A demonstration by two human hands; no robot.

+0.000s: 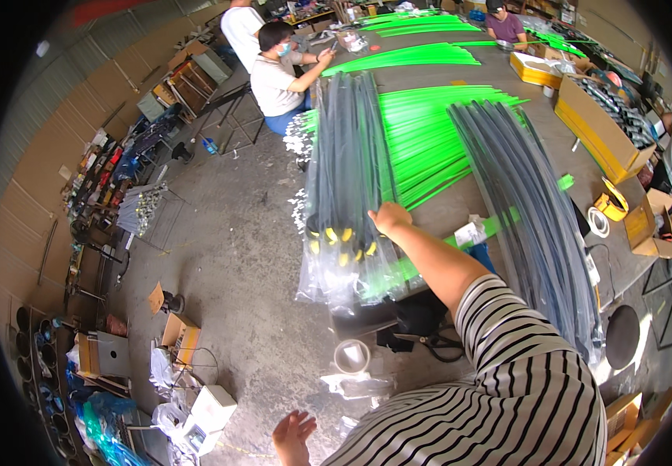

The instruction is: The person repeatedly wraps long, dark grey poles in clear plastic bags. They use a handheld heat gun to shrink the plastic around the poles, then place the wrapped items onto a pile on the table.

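Observation:
Over the table, my right hand point(388, 219) is closed at the right side of a clear plastic sleeve point(316, 283), seeming to pinch its film. Inside lie long dark grey tubes point(355, 147), several showing yellow ends toward me. The sleeve's crumpled near end hangs over the table's near edge. My left hand point(293, 436) is low at the bottom of the view, away from the table, its fingers apart and nothing in it. Right of my right arm lies a second bundle of dark grey tubes point(518, 194) in clear plastic. Many bright green strips point(425, 136) lie between and beneath the bundles.
A masked person point(277, 74) sits at the table's left side; others are farther back and at right. A long cardboard box point(604, 128), a yellow tape roll point(611, 202) and scissors point(441, 342) are nearby. Boxes and a white bin-like container point(210, 412) stand on the floor.

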